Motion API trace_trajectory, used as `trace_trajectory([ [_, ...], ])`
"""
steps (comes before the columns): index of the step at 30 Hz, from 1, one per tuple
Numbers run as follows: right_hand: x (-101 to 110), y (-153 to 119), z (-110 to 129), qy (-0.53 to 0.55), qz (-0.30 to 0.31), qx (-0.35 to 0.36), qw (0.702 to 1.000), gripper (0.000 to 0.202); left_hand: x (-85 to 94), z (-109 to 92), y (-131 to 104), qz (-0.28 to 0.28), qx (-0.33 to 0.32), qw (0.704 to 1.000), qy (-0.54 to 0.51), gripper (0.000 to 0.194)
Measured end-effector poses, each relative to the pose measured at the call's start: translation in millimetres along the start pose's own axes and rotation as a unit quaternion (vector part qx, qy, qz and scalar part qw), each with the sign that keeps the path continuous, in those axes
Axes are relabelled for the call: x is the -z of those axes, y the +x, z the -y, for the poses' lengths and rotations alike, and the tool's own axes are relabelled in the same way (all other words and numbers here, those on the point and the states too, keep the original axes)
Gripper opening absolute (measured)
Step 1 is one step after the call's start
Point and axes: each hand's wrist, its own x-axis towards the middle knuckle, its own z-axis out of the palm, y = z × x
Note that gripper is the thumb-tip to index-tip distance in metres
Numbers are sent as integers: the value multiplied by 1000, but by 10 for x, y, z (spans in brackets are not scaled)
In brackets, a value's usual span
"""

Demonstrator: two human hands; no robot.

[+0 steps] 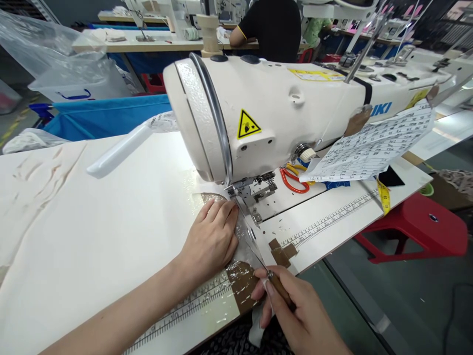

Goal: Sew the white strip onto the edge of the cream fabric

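My left hand (216, 234) lies palm down on the machine bed, its fingers close together beside the presser foot (231, 190) of a white sewing machine (269, 118). Clear plastic film (242, 241) covers the bed around it. What lies beneath the fingertips is mostly hidden. Lower right, my right hand (291, 305) is closed around the wooden handle of an awl (281, 290); its thin metal shaft points up and left toward the needle area. A pale strip of fabric (256, 328) hangs below the right fingers, and whether they grip it I cannot tell.
Red-handled scissors (294, 181) lie behind the needle area. A printed sheet (369, 148) hangs from the machine's arm. A yellow measuring tape (383, 196) droops over the table edge, above a red stool (421, 227). Cream fabric (40, 182) spreads leftward; a person (275, 29) sits beyond.
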Motion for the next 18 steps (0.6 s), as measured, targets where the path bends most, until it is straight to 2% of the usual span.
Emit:
trace_trajectory([
  [5, 6, -6, 31, -11, 8, 32, 999, 38, 0, 25, 24, 1, 3, 1000, 1, 41],
  [9, 74, -116, 59, -71, 8, 76, 995, 34, -34, 56, 32, -11, 2, 1000, -8, 37],
  [12, 138, -142, 167, -121, 6, 186, 975, 32, -69, 103, 40, -30, -13, 999, -5, 34],
  [15, 156, -74, 350, -110, 41, 309, 944, 32, -73, 175, 80, -26, -27, 999, 9, 32],
  [18, 117, 3, 494, -86, 64, 332, 937, 32, -57, 243, 150, -5, -35, 999, 37, 28],
])
